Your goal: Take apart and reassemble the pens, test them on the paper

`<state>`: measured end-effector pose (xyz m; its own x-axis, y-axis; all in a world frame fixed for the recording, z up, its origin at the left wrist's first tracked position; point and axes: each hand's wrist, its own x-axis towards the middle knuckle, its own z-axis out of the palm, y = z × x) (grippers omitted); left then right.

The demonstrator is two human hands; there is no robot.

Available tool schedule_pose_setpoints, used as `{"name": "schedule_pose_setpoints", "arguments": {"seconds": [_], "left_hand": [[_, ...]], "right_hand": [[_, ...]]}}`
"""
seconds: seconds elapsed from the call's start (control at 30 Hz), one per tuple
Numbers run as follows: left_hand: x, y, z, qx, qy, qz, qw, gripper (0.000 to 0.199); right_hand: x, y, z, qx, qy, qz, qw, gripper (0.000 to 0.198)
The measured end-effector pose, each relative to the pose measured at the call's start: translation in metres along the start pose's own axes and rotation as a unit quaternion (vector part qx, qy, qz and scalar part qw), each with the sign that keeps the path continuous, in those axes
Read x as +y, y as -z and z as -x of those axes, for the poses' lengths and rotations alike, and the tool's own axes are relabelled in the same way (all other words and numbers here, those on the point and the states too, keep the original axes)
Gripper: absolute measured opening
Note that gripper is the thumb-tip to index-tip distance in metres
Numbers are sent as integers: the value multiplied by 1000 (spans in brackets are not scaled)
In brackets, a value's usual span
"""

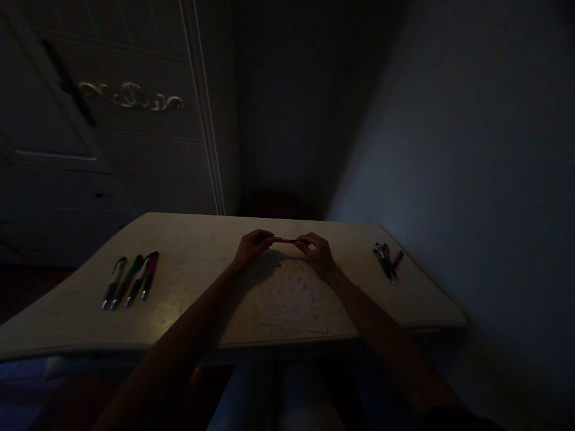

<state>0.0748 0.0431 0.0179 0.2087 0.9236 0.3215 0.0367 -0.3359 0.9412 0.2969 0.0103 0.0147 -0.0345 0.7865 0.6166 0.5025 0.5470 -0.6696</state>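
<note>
A slim red-and-black pen (pixel 288 241) was held level above the far middle of a cream, smooth-topped table (pixel 193 239), spanning the gap between two bare hands. The left hand (pixel 254 246) had its fingertips and thumb clamped on one end; the right hand (pixel 318 250) was clamped in a like pinch on the other end. Whether the barrel held a refill could not be told.

Just below the pen, near the far edge of a pale paper sheet covered in dark scribbles (pixel 291 299), lay a tiny dark piece with a bright glint (pixel 277 264), too small to identify. The sheet lay flat between the forearms, close to the table's near edge.

To the left, four thick pens with black grips and silvery tips lay side by side, tips toward the near edge: a white one (pixel 117 272), a dark green one (pixel 129 278), a second white one (pixel 142 274) and a magenta one (pixel 151 269). To the right, a loose cluster of slender dark, blue and purple pens (pixel 385 263) lay partly overlapping.

Behind the table, at left, stood a pale panelled cupboard (pixel 157 161) with a gilt scroll ornament (pixel 132 96); its contents were hidden.
</note>
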Motion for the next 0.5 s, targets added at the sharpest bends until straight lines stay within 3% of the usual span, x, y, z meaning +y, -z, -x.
{"name": "schedule_pose_setpoints", "arguments": {"seconds": [0.5], "left_hand": [[8, 0, 3, 26, -37, -68, 997, 27]], "right_hand": [[3, -1, 1, -44, 8, 40, 998, 29]]}}
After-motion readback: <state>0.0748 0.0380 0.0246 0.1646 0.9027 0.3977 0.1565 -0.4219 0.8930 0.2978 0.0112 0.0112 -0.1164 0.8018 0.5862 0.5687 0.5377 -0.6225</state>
